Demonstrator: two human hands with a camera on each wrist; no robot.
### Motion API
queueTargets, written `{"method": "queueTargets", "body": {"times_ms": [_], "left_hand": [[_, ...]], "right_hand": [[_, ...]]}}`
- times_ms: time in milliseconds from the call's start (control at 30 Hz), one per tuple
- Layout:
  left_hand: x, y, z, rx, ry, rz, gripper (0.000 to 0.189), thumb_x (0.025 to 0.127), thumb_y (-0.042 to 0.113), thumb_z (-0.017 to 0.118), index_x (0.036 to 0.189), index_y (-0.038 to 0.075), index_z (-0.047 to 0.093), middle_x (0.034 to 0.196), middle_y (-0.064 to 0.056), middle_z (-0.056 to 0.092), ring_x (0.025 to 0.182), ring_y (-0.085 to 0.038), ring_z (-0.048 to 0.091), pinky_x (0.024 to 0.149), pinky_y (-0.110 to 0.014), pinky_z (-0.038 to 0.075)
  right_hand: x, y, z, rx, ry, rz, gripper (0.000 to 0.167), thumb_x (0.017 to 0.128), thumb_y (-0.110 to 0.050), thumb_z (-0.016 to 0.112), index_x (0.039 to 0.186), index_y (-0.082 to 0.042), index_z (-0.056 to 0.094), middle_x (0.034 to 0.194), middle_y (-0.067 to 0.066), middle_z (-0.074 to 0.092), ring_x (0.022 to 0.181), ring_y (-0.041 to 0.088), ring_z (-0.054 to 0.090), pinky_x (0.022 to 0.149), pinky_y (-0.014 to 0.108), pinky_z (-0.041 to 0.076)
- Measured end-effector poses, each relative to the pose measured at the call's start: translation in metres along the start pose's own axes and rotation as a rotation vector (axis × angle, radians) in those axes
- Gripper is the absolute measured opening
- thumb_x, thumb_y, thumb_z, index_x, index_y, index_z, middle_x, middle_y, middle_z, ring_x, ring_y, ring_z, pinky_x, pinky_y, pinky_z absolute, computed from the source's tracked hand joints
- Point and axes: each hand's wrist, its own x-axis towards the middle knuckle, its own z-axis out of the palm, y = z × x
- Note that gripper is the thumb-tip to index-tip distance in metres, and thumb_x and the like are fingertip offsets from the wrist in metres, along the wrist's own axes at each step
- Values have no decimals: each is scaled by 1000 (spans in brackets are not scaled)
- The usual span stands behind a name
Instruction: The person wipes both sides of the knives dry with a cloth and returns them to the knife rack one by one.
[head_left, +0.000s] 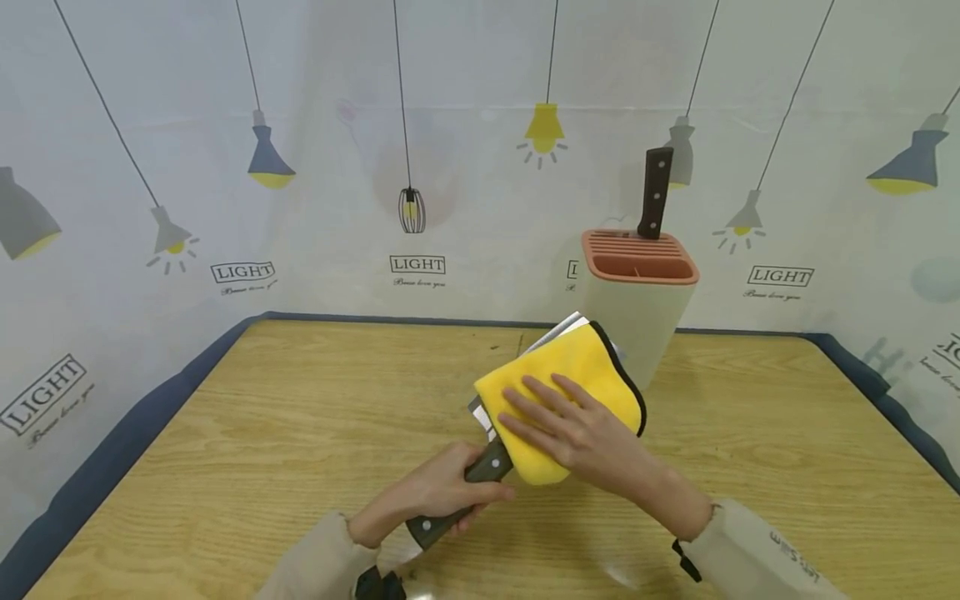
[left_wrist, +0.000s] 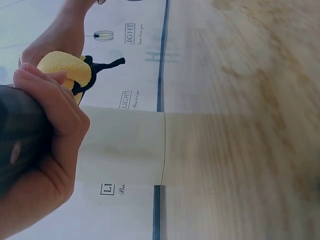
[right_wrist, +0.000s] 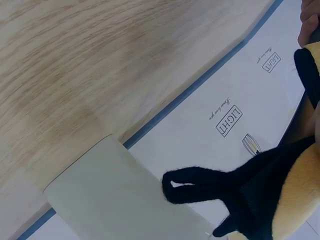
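My left hand grips the dark riveted handle of a cleaver, its broad blade pointing up and to the right. A yellow cloth with black edging covers most of that blade; bare metal shows along the upper edge and by the handle. On the cloth lies my right hand, fingers straight and slightly spread, its thumb hidden. In the left wrist view, fingers curl round the handle, with the folded cloth just beyond. A black loop hangs from the cloth in the right wrist view.
Behind the cloth, to the right, stands a pale knife block with an orange slotted top. Another dark-handled knife sits upright in it. Wood-grain tabletop spreads beneath, and a lamp-patterned backdrop closes off the back and sides.
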Motion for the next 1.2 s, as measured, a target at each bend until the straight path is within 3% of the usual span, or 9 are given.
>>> {"method": "queueTargets", "body": {"times_ms": [167, 300, 400, 467, 833, 1200], "left_hand": [[-1, 0, 0, 4, 17, -12, 23, 85, 23, 60, 79, 4, 48, 45, -1, 48, 33, -7, 44, 32, -22, 41], [-1, 0, -1, 0, 19, -20, 23, 85, 23, 60, 77, 5, 47, 45, -1, 47, 33, -6, 43, 32, -21, 39], [-2, 0, -1, -9, 21, -26, 23, 85, 22, 60, 76, 5, 47, 45, -1, 47, 33, -6, 43, 32, -21, 39], [-2, 0, -1, -12, 25, -27, 23, 85, 22, 60, 76, 5, 47, 45, -2, 47, 33, -7, 43, 32, -21, 38], [-4, -2, -1, -26, 37, -39, 23, 85, 22, 60, 76, 5, 47, 44, -3, 47, 32, -8, 43, 32, -22, 39], [-6, -5, -2, -30, 37, -24, 24, 85, 22, 61, 77, 4, 46, 45, -2, 47, 33, -8, 43, 32, -21, 39]], "right_hand": [[-4, 4, 1, 11, -21, 55, 51, 96, 0, 7, 129, -11, 45, 131, 12, 46, 119, 29, 44, 94, 44, 38], [-7, 8, 2, 25, -40, 105, 41, 87, 3, 38, 124, -11, 50, 130, 12, 46, 118, 30, 44, 91, 46, 40], [-9, 12, 2, 38, -57, 148, 57, 70, 4, 62, 124, -12, 51, 130, 11, 47, 117, 31, 44, 89, 46, 41], [-10, 15, 2, 39, -66, 178, 65, 65, 5, 70, 124, -12, 51, 129, 11, 47, 117, 32, 44, 88, 46, 42], [-21, 29, 4, 9, -117, 309, 72, 59, 6, 77, 124, -11, 52, 128, 12, 48, 116, 33, 44, 89, 47, 41], [-32, 36, 6, 49, -108, 406, 63, 68, 17, 63, 124, -9, 52, 127, 15, 49, 114, 35, 46, 87, 49, 42]]}}
